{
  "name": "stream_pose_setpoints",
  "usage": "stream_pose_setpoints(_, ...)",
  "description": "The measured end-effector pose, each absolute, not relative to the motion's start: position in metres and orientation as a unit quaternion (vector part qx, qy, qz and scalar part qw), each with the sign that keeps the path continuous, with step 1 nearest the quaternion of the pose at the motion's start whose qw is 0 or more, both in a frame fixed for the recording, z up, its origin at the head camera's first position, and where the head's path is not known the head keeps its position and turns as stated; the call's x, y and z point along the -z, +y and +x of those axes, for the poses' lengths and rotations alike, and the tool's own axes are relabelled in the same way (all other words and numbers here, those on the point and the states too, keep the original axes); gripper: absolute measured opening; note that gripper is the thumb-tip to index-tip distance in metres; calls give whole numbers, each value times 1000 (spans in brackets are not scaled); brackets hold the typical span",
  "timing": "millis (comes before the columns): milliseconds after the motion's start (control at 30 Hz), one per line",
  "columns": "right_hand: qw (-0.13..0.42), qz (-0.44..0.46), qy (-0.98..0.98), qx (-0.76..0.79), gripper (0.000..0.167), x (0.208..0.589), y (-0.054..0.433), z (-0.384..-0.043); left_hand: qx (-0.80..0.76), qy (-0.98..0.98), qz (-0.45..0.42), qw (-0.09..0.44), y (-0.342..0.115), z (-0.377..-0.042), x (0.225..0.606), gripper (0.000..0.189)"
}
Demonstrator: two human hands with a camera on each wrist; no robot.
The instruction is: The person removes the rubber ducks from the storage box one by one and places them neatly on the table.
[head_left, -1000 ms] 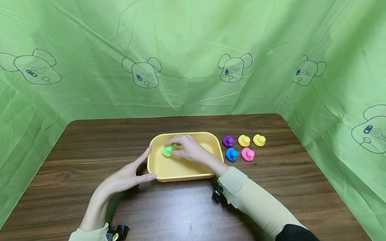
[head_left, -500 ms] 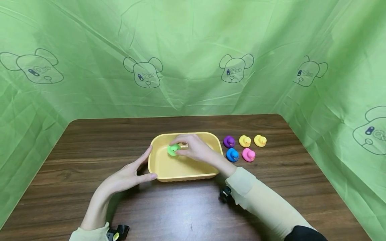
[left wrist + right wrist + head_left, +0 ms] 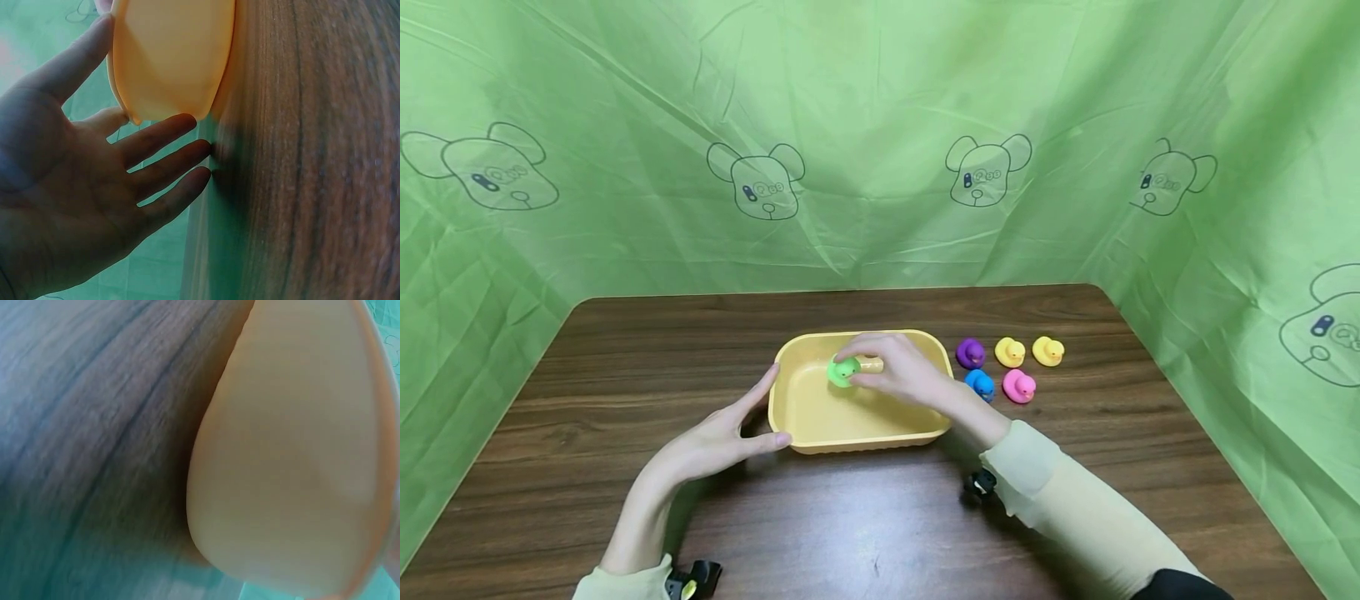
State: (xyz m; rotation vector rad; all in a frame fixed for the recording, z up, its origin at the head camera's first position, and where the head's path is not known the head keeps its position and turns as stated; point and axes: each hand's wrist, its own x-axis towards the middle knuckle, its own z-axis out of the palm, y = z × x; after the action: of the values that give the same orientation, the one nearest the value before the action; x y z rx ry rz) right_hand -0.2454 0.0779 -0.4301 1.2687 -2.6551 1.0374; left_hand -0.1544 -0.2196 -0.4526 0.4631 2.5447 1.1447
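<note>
A yellow rectangular tray (image 3: pixel 850 433) stands on the wooden table. Inside its left half, my right hand (image 3: pixel 895 367) pinches a green rubber duck (image 3: pixel 841 372) between thumb and fingers. My left hand (image 3: pixel 722 433) touches the tray's left end, thumb at the near corner and index finger along the rim. In the left wrist view the left hand's fingers (image 3: pixel 169 162) are spread and fairly straight against the tray wall (image 3: pixel 169 62). The right wrist view is mostly filled by the tray's outer wall (image 3: pixel 287 456); the duck is hidden there.
Right of the tray sit a purple duck (image 3: pixel 971 353), a blue duck (image 3: pixel 980 385) partly behind my right wrist, a pink duck (image 3: pixel 1018 386), and two yellow ducks (image 3: pixel 1010 352). Green printed cloth (image 3: pixel 872 167) hangs around the table (image 3: pixel 625 375).
My right hand has moved to the right inside the tray, and the green duck has moved with it. The left hand stays at the tray's left end.
</note>
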Motion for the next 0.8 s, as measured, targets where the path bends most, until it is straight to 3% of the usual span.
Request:
stream_pose_setpoints(367,55,425,-842,-329,30,421,97,-240,-400,889,154,161,-220,-154,452,101)
stream_pose_setpoints(800,55,408,-838,-359,31,408,118,-233,-400,889,159,154,-219,-154,453,101)
